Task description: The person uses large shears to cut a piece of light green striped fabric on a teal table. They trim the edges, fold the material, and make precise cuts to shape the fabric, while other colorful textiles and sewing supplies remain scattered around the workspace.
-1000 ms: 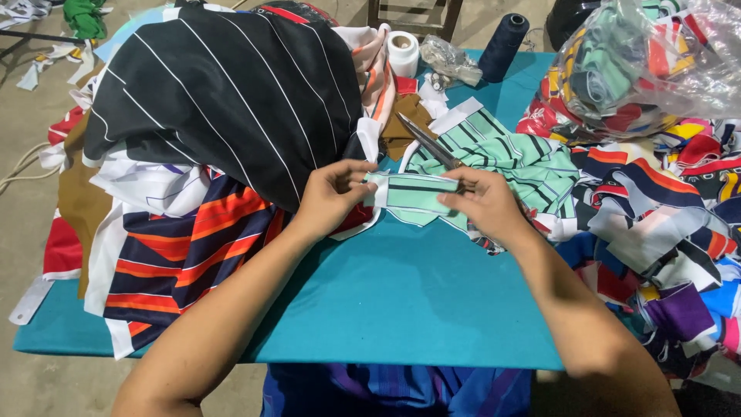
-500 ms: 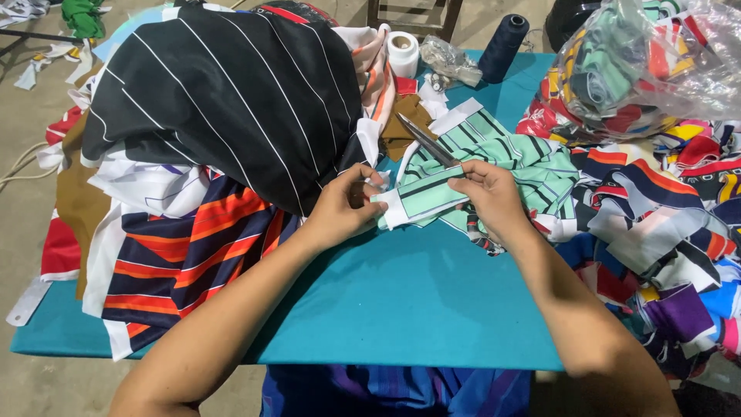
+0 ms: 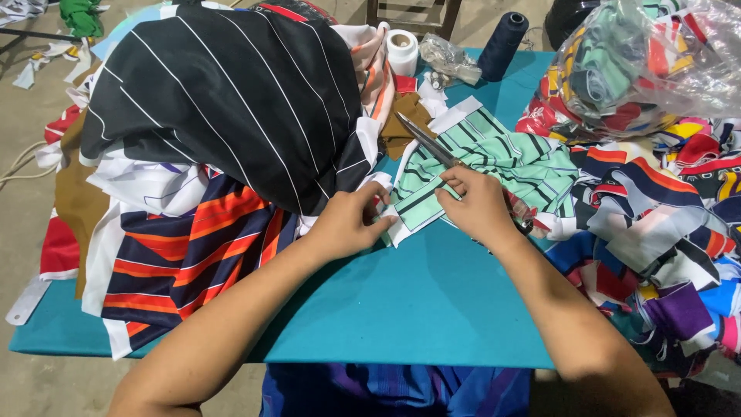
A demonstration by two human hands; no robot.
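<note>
teal table (image 3: 432,309) under my work: striped fabric heap (image 3: 224,116) at left, mint striped piece (image 3: 494,154) at centre, scrap pile (image 3: 664,224) at right, thread cone (image 3: 502,42) and white roll (image 3: 402,52) at far edge.

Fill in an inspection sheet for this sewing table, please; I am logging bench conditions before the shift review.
Surface: teal table, bare only at the front middle.
Job's things: mint striped fabric piece, its near end pinched between both hands; scissors lying on it, blades shut.
Clutter: black striped cloth heap at left over orange and navy striped fabric; bright scraps at right; clear bag of scraps; white tape roll; dark thread cone.
Hands: left hand and right hand both grip the fabric edge.
Cables: pale cord on the floor at left.
Surroundings: concrete floor, wooden chair legs behind.
</note>
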